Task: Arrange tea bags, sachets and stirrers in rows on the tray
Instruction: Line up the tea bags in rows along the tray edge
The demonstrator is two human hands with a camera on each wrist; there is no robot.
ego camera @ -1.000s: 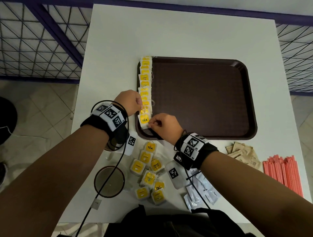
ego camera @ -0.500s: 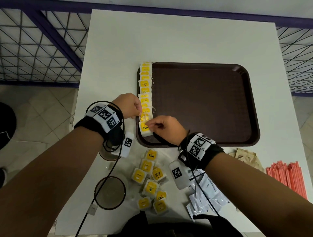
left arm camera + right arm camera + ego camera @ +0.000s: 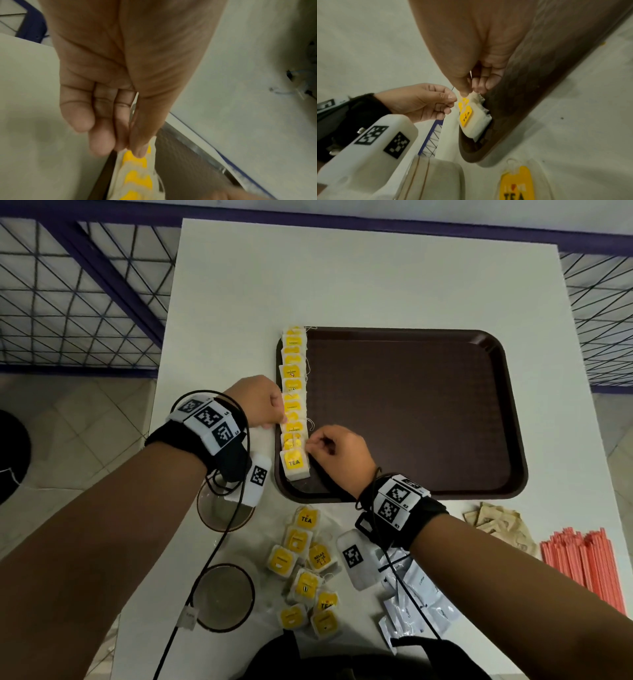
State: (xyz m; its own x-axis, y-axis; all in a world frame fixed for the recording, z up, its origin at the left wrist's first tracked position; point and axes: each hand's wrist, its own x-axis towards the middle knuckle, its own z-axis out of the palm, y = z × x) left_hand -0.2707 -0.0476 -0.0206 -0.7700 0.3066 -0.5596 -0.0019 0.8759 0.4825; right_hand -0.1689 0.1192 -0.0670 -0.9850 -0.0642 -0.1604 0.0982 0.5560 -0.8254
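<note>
At the tray's [image 3: 507,419] left edge, my left hand [image 3: 260,402] and right hand [image 3: 337,455] both pinching bags in the tea bag row [image 3: 294,392], fingers curled.

Dark brown tray [image 3: 411,412] on white counter [image 3: 342,275]. Tea bags [image 3: 294,392] white with yellow tags, black print. Stirrers [image 3: 582,566] right of tray, red; brown sachets [image 3: 496,522]; white sachets [image 3: 418,601].

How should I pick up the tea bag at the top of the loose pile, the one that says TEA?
Pinch the tea bag by its far top edge, coming from above on the tray side. It lies flat, its near end overlapping the next bag, while its far edge sits free on the table.
</note>
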